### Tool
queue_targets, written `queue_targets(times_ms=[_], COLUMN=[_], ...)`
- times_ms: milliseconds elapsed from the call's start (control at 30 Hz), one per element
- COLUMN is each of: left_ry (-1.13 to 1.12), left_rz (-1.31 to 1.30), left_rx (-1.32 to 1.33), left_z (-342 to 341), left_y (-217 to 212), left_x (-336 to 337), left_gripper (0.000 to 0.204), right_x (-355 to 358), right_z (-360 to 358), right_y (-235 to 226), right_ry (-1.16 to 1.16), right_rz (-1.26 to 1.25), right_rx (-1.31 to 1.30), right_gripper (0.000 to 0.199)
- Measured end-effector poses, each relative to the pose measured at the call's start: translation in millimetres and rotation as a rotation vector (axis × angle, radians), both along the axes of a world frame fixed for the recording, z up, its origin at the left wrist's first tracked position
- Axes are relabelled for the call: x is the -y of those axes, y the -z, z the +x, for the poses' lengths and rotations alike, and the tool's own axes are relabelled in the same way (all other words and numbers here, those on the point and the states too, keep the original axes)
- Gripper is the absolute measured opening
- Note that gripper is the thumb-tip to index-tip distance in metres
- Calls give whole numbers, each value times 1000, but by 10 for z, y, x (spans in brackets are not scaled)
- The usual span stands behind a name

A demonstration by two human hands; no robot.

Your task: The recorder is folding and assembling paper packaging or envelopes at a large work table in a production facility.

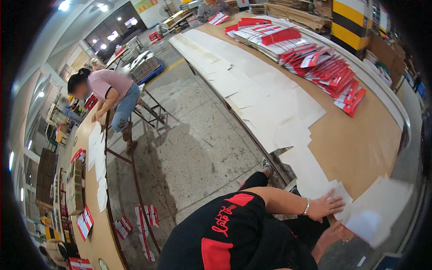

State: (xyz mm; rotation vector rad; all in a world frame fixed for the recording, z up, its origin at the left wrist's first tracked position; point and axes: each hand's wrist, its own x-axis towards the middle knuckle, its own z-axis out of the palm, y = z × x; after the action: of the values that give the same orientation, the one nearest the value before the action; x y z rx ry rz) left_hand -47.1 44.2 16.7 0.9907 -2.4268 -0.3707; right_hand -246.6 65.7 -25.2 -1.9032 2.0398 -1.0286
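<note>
My left hand [325,206], with a bracelet at the wrist, lies flat with fingers spread on the overlapping white sheets [310,168] at the table's near end. Just below it, my right hand [334,234] is closed on the edge of a white sheet [378,211]. That sheet is blurred and tilts up past the table end, with a little red at the edge by my fingers. A long row of overlapping white sheets runs from my hands along the table's left edge to its far end.
Red-and-white printed card pieces [324,67] lie piled along the far right of the brown table [360,144]. Left, a person in a pink shirt [112,85] bends over another table [92,189]. Printed pieces [146,216] show beyond its edge. A yellow-black pillar [351,22] stands behind.
</note>
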Motion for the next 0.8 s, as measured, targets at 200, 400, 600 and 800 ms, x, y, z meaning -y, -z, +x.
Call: queue_targets(times_ms=[200, 400, 600, 800], left_ry=[8, -189, -244, -56], left_rz=[186, 50, -10, -6], left_rx=[306, 576, 144, 131], left_z=[-247, 627, 1828, 1969], left_y=[121, -614, -296, -446], left_x=[109, -327, -151, 15], left_gripper=[96, 74, 38, 44], right_x=[275, 484, 599, 487], right_z=[410, -136, 1, -160], right_y=[-389, -387, -574, -570], right_ry=[-404, -361, -379, -355], right_rz=[-218, -180, -137, -86], right_rx=[-258, -385, -321, -261], right_gripper=[48, 51, 51, 50])
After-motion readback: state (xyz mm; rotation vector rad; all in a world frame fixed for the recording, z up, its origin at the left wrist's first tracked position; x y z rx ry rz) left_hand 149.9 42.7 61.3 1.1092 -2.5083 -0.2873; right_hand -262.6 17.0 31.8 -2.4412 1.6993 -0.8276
